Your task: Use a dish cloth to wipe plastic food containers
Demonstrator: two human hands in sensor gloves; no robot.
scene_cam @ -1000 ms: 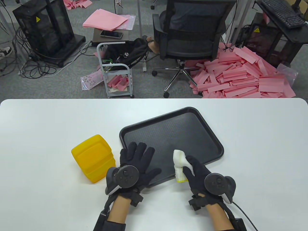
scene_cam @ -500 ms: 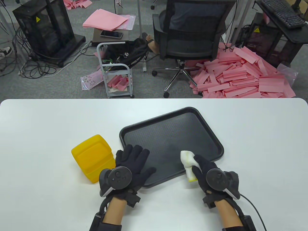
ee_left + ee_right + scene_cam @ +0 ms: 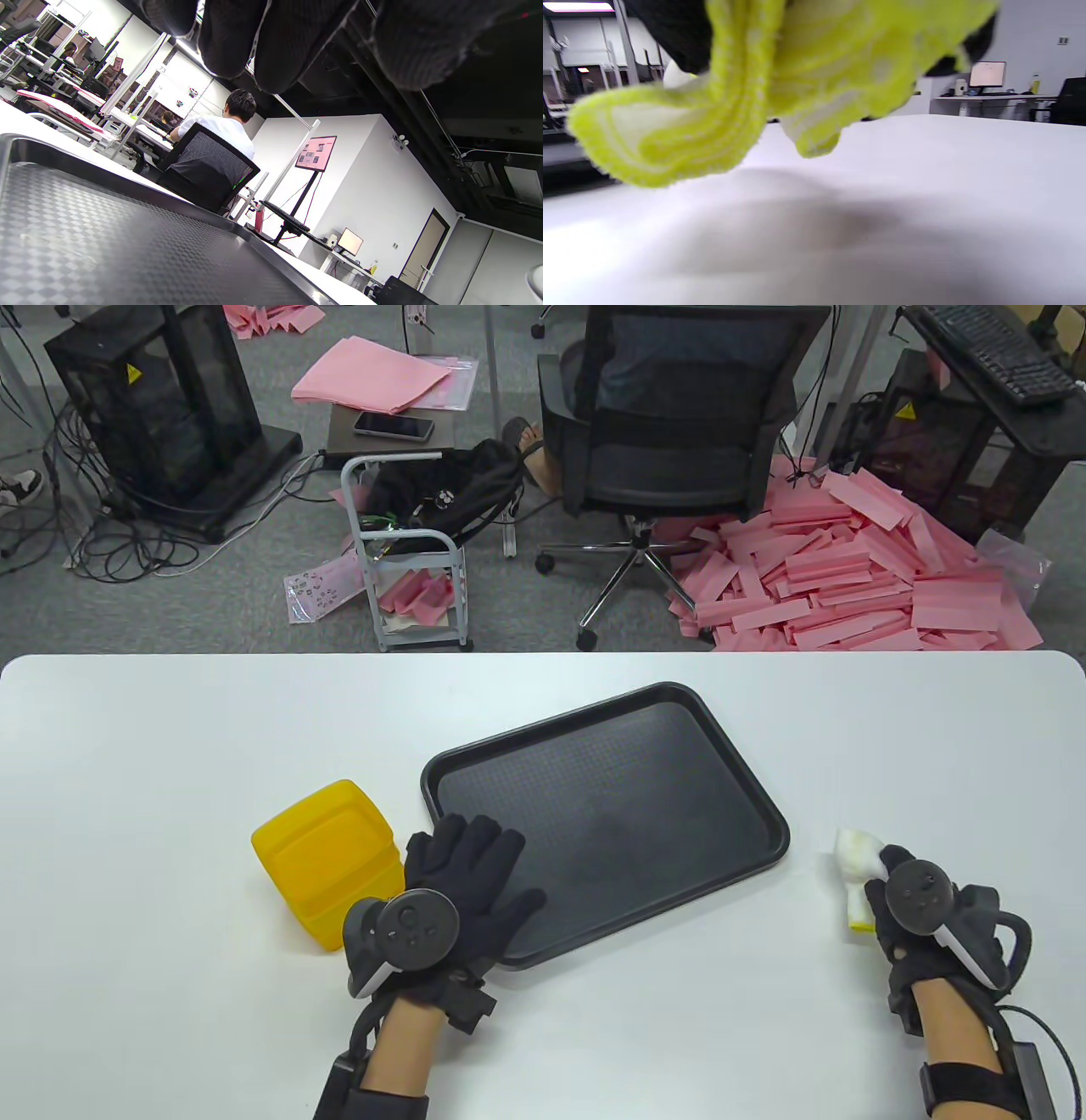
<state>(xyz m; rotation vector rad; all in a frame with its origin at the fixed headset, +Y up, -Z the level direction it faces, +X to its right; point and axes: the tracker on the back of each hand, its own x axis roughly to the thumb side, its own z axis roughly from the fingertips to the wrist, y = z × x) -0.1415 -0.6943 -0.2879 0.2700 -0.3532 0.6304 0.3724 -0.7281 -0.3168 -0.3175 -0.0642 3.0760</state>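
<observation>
At the left of the white desk (image 3: 170,780) sits a stack of yellow square plastic food containers (image 3: 327,865), lying bottom up, just left of the near left corner of a black rectangular plastic tray (image 3: 679,763) with a textured floor. The tray is turned at an angle on the desk and carries nothing but the left hand.

The left hand (image 3: 462,882), in a black sensor glove with a round tracker on its back, lies flat over the tray's near left corner, grip apart, fingers (image 3: 475,844) straight and spread on the tray floor, thumb pointing right along the near rim. The little-finger side of the hand lies just beside the yellow containers; whether it touches them cannot be told. In the left wrist view the fingertips (image 3: 229,38) hang in from the top above the patterned tray floor (image 3: 106,250).

To the right of the tray, well apart from its right rim, the right hand (image 3: 912,899) is over the bare desk, its grip clamped on a bunched white dish cloth with a yellow edge (image 3: 857,869). The cloth sticks out to the left of the hand, white end away from the person and yellow end toward them. In the right wrist view the yellow-edged folds (image 3: 721,97) hang just above the desk surface (image 3: 925,178), casting a blurred shadow
</observation>
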